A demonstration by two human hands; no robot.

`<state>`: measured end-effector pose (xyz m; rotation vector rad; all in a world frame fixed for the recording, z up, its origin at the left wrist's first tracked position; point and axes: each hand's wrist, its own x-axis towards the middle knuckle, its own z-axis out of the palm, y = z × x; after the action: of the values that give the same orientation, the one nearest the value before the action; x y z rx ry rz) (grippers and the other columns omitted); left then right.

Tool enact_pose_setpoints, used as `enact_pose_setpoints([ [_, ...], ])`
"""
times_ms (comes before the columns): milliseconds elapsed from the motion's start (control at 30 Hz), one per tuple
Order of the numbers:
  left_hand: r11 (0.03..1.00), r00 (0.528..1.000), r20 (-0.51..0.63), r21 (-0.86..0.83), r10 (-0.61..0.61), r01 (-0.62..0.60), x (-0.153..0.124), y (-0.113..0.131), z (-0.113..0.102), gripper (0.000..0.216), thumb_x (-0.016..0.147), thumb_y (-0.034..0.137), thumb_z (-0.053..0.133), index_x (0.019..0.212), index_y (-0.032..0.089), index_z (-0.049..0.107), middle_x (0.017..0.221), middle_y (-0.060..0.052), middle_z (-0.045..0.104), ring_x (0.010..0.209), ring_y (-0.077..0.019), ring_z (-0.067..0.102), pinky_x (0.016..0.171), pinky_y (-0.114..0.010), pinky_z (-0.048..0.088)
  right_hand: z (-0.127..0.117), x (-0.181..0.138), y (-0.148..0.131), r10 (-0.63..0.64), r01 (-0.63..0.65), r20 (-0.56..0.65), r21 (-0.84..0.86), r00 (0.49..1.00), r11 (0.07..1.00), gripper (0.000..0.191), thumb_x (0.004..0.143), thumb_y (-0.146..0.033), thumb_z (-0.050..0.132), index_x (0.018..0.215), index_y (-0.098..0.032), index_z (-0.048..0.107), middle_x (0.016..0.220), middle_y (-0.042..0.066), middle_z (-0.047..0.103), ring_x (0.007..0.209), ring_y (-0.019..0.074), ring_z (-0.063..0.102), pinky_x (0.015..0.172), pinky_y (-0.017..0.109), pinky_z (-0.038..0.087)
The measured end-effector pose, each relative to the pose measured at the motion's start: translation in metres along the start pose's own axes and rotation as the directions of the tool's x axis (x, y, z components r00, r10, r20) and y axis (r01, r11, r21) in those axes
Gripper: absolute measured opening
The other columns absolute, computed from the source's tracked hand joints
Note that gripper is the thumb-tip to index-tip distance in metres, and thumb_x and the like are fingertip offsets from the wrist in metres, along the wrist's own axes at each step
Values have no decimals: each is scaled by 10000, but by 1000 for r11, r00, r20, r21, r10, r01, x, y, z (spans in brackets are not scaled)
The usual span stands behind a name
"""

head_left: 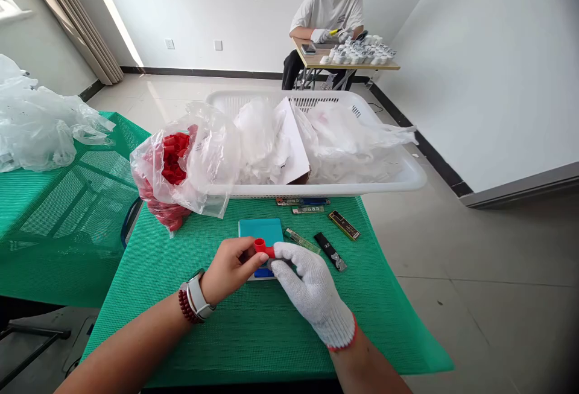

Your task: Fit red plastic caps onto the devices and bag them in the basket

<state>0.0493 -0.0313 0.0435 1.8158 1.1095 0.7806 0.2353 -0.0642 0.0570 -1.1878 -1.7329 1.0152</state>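
Note:
Between my two hands is a small red plastic pipe fitting [260, 245], its round open end facing up. My left hand [233, 266], bare with a watch at the wrist, pinches the fitting from the left. On the other side, my right hand [310, 285] in a white knitted glove grips its red side arm with thumb and fingers. Beneath them lies a flat teal and blue pad or box [260, 229], partly covered by my hands. A black-handled utility knife [330, 251] and a clear greenish blade case [302, 240] rest just right of it.
A clear bag of red fittings [174, 162] stands at the table's left. Behind is a white plastic basket [289, 190] with plastic bags and a white card divider. Slim packs, including a black and gold box [344, 225], lie near it. A person [332, 11] works at a far table.

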Motion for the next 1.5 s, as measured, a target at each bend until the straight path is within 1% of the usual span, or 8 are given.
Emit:
enact_pose_setpoints([
  [100, 1000, 1000, 12, -13, -27, 28, 0, -3, 1, 546, 960, 568, 455, 585, 172, 428, 545, 46, 367, 521, -85, 320, 518, -227, 241, 0, 0, 1, 0, 0, 1, 14, 1000, 1000, 198, 953, -235, 537, 1056, -216, 705, 943, 38, 728, 864, 181, 692, 778, 288, 567],
  [367, 992, 994, 83, -93, -76, 84, 1, -2, 0, 604, 975, 631, 367, 649, 153, 541, 569, 18, 472, 527, -97, 357, 515, -238, 257, 0, 0, 0, -44, 45, 12, -83, 999, 996, 204, 956, -215, 525, 1059, -233, 700, 882, 13, 726, 850, 175, 693, 763, 279, 551],
  [600, 971, 978, 161, -179, -133, 162, 0, -2, 1, 672, 973, 652, 332, 555, 157, 511, 517, 8, 474, 510, -107, 416, 528, -241, 313, 0, -2, 4, -118, 115, -20, -110, 993, 987, 131, 946, -200, 565, 996, -209, 686, 875, 12, 723, 762, 144, 665, 710, 263, 528],
  [933, 989, 977, 158, -35, 144, -140, 0, -7, -1, 533, 1002, 567, 396, 686, 157, 522, 582, 40, 418, 539, -90, 362, 530, -225, 268, 0, -4, 1, -64, 58, -58, -98, 996, 993, 139, 960, -225, 548, 856, -181, 629, 719, -13, 598, 632, 104, 534, 609, 233, 435],
  [1067, 983, 975, 136, 17, 177, -181, -1, -9, 2, 547, 997, 589, 394, 689, 159, 535, 570, 33, 434, 532, -96, 377, 526, -231, 274, -1, -3, -1, -14, 11, -29, -86, 999, 996, 202, 974, -246, 521, 796, -184, 593, 675, -25, 522, 601, 96, 461, 565, 230, 378],
  [1300, 994, 985, 136, 6, 104, -105, -2, -6, 4, 499, 1006, 568, 375, 844, 152, 597, 688, -7, 554, 605, -122, 459, 585, -243, 320, -1, -3, -1, -98, 88, -60, -163, 993, 983, 176, 959, -230, 536, 790, -187, 559, 654, -32, 512, 578, 94, 449, 555, 231, 366],
  [1400, 994, 981, 184, -95, 68, -51, -2, -2, 3, 549, 1000, 601, 333, 711, 167, 505, 623, 23, 454, 562, -106, 379, 562, -245, 286, -1, -4, 1, -136, 127, -44, -166, 990, 978, 127, 957, -222, 545, 844, -192, 592, 698, -13, 591, 607, 107, 520, 575, 234, 412],
  [1500, 962, 970, 242, -263, -14, 79, -1, 0, 3, 568, 996, 615, 315, 635, 186, 404, 567, 51, 347, 524, -94, 299, 529, -241, 262, 0, -4, 7, -285, 266, -47, -241, 957, 933, 36, 942, -201, 585, 946, -200, 621, 786, 15, 667, 678, 133, 595, 638, 258, 464],
])
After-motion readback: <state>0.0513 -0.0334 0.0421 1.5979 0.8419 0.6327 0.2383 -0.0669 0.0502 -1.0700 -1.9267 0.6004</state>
